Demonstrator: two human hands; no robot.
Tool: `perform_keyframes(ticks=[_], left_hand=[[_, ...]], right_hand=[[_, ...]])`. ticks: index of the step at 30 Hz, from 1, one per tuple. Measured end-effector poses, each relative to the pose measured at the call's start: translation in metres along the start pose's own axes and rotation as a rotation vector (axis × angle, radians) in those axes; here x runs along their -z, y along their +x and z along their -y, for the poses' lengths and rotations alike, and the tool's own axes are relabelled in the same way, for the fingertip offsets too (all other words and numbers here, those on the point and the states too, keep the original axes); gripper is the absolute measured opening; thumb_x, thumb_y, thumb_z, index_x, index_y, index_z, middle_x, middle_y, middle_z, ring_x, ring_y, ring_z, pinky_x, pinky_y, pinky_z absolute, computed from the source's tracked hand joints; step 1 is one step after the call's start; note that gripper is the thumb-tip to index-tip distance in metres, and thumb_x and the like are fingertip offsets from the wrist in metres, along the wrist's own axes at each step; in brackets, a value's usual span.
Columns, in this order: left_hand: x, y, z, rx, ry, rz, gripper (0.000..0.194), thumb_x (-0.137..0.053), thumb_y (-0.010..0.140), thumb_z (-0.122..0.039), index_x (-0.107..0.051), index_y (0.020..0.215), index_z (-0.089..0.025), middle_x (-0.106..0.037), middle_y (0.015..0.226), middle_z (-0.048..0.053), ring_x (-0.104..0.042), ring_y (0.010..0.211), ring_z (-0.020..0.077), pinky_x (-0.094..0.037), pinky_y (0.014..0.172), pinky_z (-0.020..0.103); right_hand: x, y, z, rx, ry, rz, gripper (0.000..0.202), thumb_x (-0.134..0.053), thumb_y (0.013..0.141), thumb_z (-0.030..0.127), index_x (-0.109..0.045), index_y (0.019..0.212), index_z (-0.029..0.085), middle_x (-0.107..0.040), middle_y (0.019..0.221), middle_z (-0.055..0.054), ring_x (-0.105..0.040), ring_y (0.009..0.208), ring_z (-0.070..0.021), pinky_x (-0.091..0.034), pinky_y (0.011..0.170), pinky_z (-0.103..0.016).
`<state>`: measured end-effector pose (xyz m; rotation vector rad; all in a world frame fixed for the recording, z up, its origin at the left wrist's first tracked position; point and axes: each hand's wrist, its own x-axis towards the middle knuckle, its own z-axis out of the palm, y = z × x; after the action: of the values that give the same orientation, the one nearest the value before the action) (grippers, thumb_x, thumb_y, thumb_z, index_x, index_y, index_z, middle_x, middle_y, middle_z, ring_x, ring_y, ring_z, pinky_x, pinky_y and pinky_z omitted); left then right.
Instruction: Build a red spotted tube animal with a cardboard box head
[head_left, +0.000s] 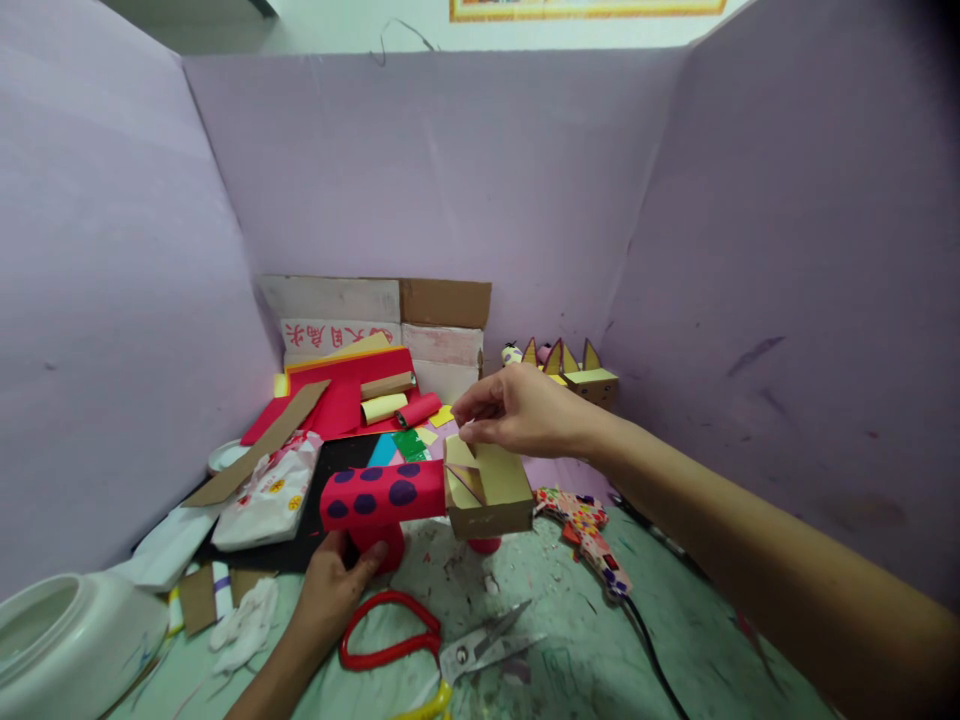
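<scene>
A paper-craft animal stands in front of me. Its body is a red tube (420, 488) with purple dots, resting on red legs. Joined to the tube's right end is a pale yellow box head (504, 485), with a purple-edged triangle at its front left. My left hand (337, 585) grips the red leg (386, 548) under the tube's left end. Above the box, my right hand (517, 408) pinches what looks like a small cardboard triangle (463, 447) against the top; its fingers partly cover it. Red-handled scissors (390, 630) lie open below.
A patterned glue gun (585, 530) with a black cord lies right. Behind it are yellow boxes (592, 382) with pointed triangles. Coloured paper (334, 395), a cardboard strip (277, 440) and a white packet (270, 495) are at left, near a white pot (90, 640). Lilac panels (435, 170) surround the table.
</scene>
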<state>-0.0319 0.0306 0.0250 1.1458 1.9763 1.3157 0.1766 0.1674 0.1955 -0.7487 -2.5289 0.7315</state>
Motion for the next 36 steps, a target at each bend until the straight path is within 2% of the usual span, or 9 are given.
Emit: perform_keyframes(ticks=[3, 5, 9, 13, 16, 21, 25, 32, 36], left_hand=[[0.0, 0.0, 0.002, -0.015, -0.025, -0.002, 0.044, -0.062, 0.06, -0.05, -0.06, 0.085, -0.014, -0.073, 0.085, 0.013, -0.067, 0.08, 0.0304, -0.053, 0.072, 0.039], [0.0, 0.001, 0.003, -0.018, -0.036, -0.006, 0.044, -0.063, 0.06, -0.05, -0.06, 0.085, -0.014, -0.073, 0.086, 0.013, -0.067, 0.081, 0.0305, -0.053, 0.073, 0.04], [0.0, 0.001, 0.006, -0.039, -0.044, -0.015, 0.045, -0.064, 0.061, -0.049, -0.061, 0.089, -0.014, -0.073, 0.09, 0.013, -0.067, 0.083, 0.0307, -0.053, 0.076, 0.041], [0.0, 0.003, 0.01, -0.033, -0.016, -0.021, 0.045, -0.064, 0.061, -0.05, -0.06, 0.088, -0.013, -0.073, 0.087, 0.013, -0.067, 0.08, 0.0303, -0.053, 0.073, 0.04], [0.0, 0.003, 0.011, -0.031, -0.013, -0.014, 0.045, -0.063, 0.061, -0.051, -0.06, 0.086, -0.013, -0.072, 0.084, 0.013, -0.067, 0.078, 0.0301, -0.053, 0.071, 0.04], [-0.001, 0.002, 0.012, -0.01, -0.015, 0.011, 0.046, -0.062, 0.064, -0.051, -0.058, 0.089, -0.012, -0.072, 0.086, 0.015, -0.066, 0.079, 0.0305, -0.052, 0.072, 0.041], [-0.001, 0.002, 0.016, -0.015, -0.049, 0.013, 0.046, -0.063, 0.064, -0.049, -0.058, 0.09, -0.012, -0.072, 0.09, 0.015, -0.066, 0.082, 0.0303, -0.052, 0.075, 0.041], [-0.001, 0.002, 0.009, 0.011, -0.025, -0.009, 0.046, -0.063, 0.06, -0.051, -0.06, 0.085, -0.013, -0.072, 0.084, 0.014, -0.067, 0.079, 0.0308, -0.052, 0.072, 0.041], [-0.001, 0.001, 0.004, -0.007, -0.015, -0.003, 0.045, -0.061, 0.06, -0.052, -0.06, 0.085, -0.014, -0.073, 0.086, 0.013, -0.066, 0.081, 0.0305, -0.052, 0.074, 0.041]], right_hand=[[0.003, -0.005, 0.002, 0.035, 0.046, -0.117, 0.027, -0.064, 0.072, 0.022, -0.071, 0.096, 0.015, -0.072, 0.08, -0.006, -0.063, 0.071, -0.0153, -0.047, 0.065, -0.026], [0.005, -0.011, 0.008, 0.046, 0.06, -0.166, 0.025, -0.064, 0.073, 0.028, -0.072, 0.094, 0.016, -0.071, 0.073, -0.004, -0.06, 0.064, -0.0137, -0.044, 0.058, -0.025], [-0.001, -0.023, 0.025, 0.064, -0.002, -0.029, 0.028, -0.07, 0.067, 0.035, -0.073, 0.09, 0.021, -0.067, 0.066, 0.0, -0.052, 0.054, -0.0106, -0.037, 0.049, -0.023], [-0.011, -0.027, 0.028, 0.094, -0.127, 0.051, 0.023, -0.069, 0.066, 0.027, -0.074, 0.089, 0.026, -0.07, 0.076, 0.0, -0.057, 0.064, -0.0128, -0.038, 0.056, -0.023], [-0.011, -0.027, 0.02, 0.08, -0.12, 0.046, 0.019, -0.065, 0.069, 0.022, -0.074, 0.086, 0.025, -0.07, 0.077, -0.001, -0.058, 0.066, -0.0131, -0.039, 0.058, -0.024], [-0.007, -0.03, 0.01, 0.069, 0.048, 0.106, 0.016, -0.061, 0.07, 0.016, -0.071, 0.083, 0.016, -0.069, 0.074, -0.002, -0.059, 0.063, -0.0119, -0.042, 0.054, -0.021], [-0.007, -0.03, 0.01, 0.073, 0.114, 0.094, 0.015, -0.059, 0.069, 0.011, -0.069, 0.08, 0.013, -0.07, 0.077, -0.004, -0.061, 0.066, -0.0132, -0.045, 0.057, -0.022], [-0.008, -0.032, 0.009, 0.06, 0.125, 0.111, 0.018, -0.063, 0.07, 0.016, -0.071, 0.086, 0.013, -0.072, 0.08, -0.005, -0.064, 0.07, -0.0161, -0.049, 0.061, -0.025], [-0.005, -0.026, 0.006, 0.08, 0.196, -0.006, 0.024, -0.062, 0.074, 0.026, -0.071, 0.093, 0.014, -0.072, 0.083, -0.006, -0.065, 0.075, -0.0181, -0.051, 0.064, -0.028]])
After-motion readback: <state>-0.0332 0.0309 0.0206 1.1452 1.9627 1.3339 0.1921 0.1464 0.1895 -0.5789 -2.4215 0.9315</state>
